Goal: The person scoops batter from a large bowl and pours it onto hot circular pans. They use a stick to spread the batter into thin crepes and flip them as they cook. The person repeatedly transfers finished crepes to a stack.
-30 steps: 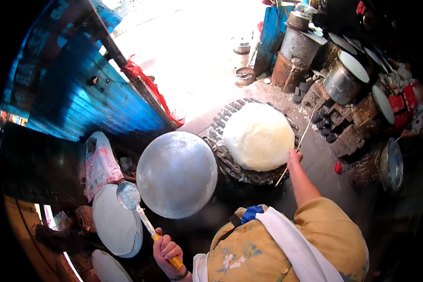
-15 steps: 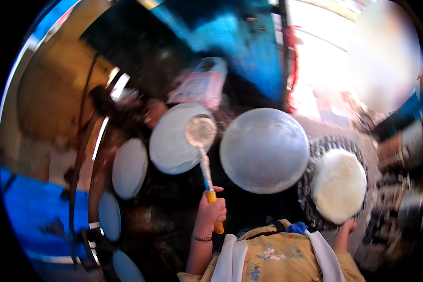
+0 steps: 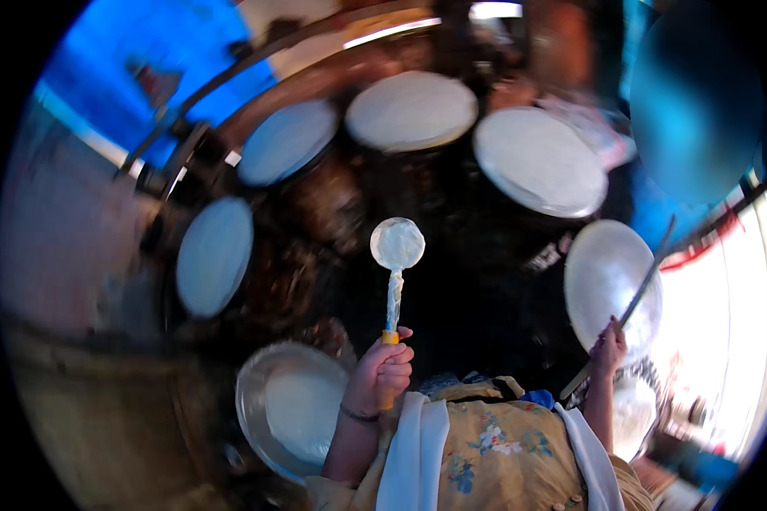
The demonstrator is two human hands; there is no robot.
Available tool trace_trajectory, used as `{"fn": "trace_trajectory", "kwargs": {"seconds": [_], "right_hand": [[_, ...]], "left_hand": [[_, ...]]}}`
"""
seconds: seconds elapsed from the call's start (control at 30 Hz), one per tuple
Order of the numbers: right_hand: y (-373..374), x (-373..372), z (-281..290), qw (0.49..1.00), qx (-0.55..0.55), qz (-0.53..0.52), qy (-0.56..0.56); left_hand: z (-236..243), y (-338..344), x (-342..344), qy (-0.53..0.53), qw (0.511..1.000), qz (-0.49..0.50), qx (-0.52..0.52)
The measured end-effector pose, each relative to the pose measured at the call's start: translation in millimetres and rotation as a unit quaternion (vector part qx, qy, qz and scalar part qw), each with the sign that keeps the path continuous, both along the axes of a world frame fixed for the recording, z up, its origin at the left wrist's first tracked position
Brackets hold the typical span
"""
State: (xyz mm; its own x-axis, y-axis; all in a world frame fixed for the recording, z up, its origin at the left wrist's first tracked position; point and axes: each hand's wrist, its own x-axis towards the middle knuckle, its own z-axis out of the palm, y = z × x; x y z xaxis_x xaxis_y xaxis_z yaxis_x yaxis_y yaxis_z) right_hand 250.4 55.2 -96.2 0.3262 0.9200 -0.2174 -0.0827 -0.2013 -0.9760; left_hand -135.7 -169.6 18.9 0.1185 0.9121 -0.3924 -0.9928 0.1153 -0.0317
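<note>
My left hand [image 3: 382,375] is closed round the yellow handle of a ladle [image 3: 398,244], whose round bowl and shank are coated with white paste or batter. The ladle is held up over the dark middle, touching nothing. On the right, my right hand [image 3: 608,347] grips a long thin dark stick [image 3: 654,268], slanting across the front of a round silvery metal lid or pan [image 3: 596,264]. Beside my left forearm stands a metal basin [image 3: 249,396] with white batter [image 3: 302,413] in it.
Round white-topped discs stand in an arc: one at the left [image 3: 216,255], others farther back [image 3: 283,142], [image 3: 413,111], [image 3: 541,162]. A pale round slab [image 3: 632,417] lies by my right forearm. Blue sheeting [image 3: 162,68] hangs at the far left, and a pinkish bag [image 3: 592,128] lies behind the discs.
The view has swung left, so the discs and silvery lid sit farther right and the basin has come in. My right hand, earlier at the pale slab's edge, now holds the stick.
</note>
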Motion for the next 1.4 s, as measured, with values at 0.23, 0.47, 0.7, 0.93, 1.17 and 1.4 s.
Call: {"fn": "trace_trajectory", "kwargs": {"seconds": [0.23, 0.47, 0.7, 0.93, 1.17, 1.4], "right_hand": [[-86.5, -191.1, 7.8, 0.898, -0.100, 0.424, -0.057], [-137.8, -236.8, 27.3, 0.808, 0.046, 0.566, -0.158], [-140.2, -175.7, 52.0, 0.788, 0.225, 0.475, -0.321], [-132.6, -60.0, 58.6, 0.891, 0.181, 0.237, -0.342], [-159.2, 39.1, 29.2, 0.964, 0.102, -0.036, -0.241], [-133.1, 89.8, -5.1, 0.976, -0.013, -0.177, -0.125]], "left_hand": [[-15.7, -152.1, -18.1, 0.060, 0.969, 0.194, -0.143], [-22.7, -193.1, -36.1, 0.178, 0.946, 0.163, -0.217], [-14.8, -94.8, -26.4, 0.238, 0.962, -0.072, -0.116], [28.2, 51.0, 40.0, 0.299, 0.892, -0.338, 0.019], [36.5, 178.4, 205.5, 0.363, 0.738, -0.558, 0.109], [-41.4, 242.7, 351.5, 0.532, 0.652, -0.506, 0.189]]}}
